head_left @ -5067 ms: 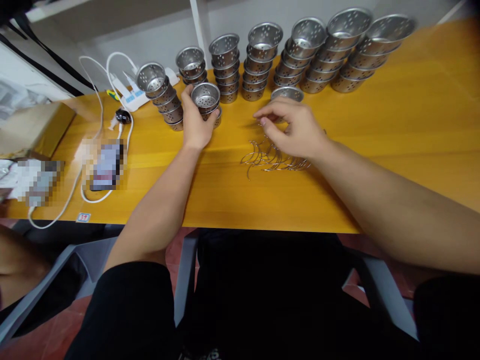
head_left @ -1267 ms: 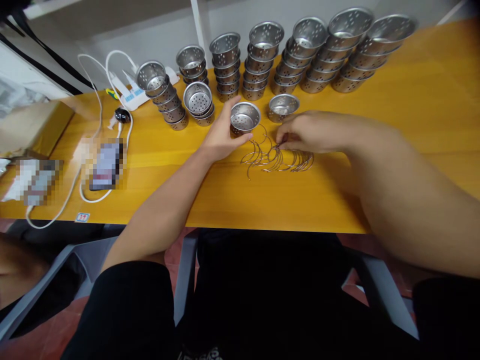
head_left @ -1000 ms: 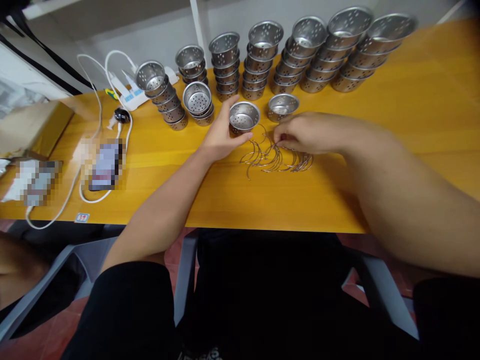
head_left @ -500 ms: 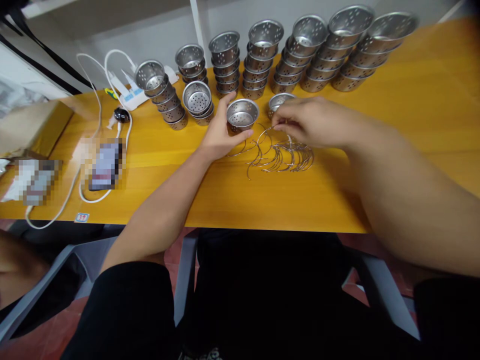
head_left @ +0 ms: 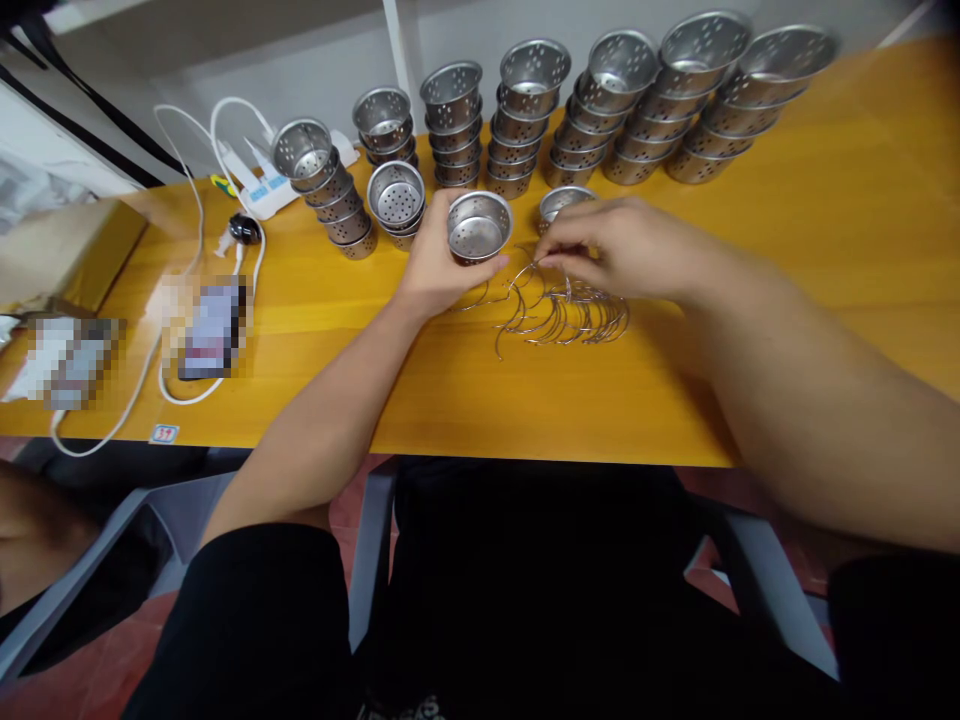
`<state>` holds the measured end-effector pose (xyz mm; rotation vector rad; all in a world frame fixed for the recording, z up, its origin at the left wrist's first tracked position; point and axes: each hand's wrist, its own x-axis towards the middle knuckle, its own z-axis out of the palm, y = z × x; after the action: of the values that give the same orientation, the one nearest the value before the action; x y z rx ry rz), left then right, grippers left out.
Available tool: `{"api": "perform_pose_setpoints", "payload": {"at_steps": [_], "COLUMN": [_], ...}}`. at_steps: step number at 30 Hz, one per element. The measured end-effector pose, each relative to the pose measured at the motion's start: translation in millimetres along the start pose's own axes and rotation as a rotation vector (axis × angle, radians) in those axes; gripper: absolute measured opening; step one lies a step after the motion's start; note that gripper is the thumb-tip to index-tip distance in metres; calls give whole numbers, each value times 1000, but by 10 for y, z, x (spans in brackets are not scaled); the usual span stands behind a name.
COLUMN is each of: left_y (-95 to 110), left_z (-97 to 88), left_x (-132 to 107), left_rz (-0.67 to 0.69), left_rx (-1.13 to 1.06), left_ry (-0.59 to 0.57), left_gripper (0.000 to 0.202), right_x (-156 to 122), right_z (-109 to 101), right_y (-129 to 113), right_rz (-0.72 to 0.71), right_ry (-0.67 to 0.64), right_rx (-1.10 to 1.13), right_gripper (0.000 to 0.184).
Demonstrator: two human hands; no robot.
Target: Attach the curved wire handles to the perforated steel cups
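My left hand (head_left: 439, 262) is wrapped round a perforated metal cup (head_left: 480, 228), its open top tilted toward me. Thumb and fingers of my right hand (head_left: 592, 245) pinch the end of a thin curved wire (head_left: 520, 272), just right of that cup. Under and in front of my right hand lies a loose heap of curved wires (head_left: 562, 318) on the table. Behind my right fingers stands another metal cup (head_left: 564, 203), partly hidden by the hand.
Stacks of perforated cups (head_left: 534, 75) line the back of the yellow table (head_left: 480, 400). A shorter cup stack (head_left: 396, 195) stands close to my left hand. On the left are a phone (head_left: 214, 328), a white power strip (head_left: 266, 190) with cables and a cardboard box (head_left: 75, 250). Another person's arm (head_left: 37, 530) shows at far left.
My left hand has shifted slightly left with the cup, tipping it a little toward me. My right hand has moved slightly left with the wire, nearer the cup.
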<state>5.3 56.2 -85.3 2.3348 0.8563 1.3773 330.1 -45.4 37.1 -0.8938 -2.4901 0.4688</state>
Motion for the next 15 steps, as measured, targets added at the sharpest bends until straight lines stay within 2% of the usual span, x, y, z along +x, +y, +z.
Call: {"api": "perform_pose_setpoints", "payload": {"at_steps": [5,9,15], "left_y": [6,87,183], "left_z": [-8,-5,8], "left_x": [8,16,-3], "left_rz": [10,5,-33], "left_rx": [-10,-14,5], "left_ry": [-51,-46,21], "left_gripper": [112,114,92], "right_x": [-8,-10,-6], "right_z": [2,-4,5], "right_y": [0,-18,10], "right_rz": [-4,-9,-24], "right_ry": [28,39,49], "right_rx": [17,4,31], "right_gripper": [24,21,20]}}
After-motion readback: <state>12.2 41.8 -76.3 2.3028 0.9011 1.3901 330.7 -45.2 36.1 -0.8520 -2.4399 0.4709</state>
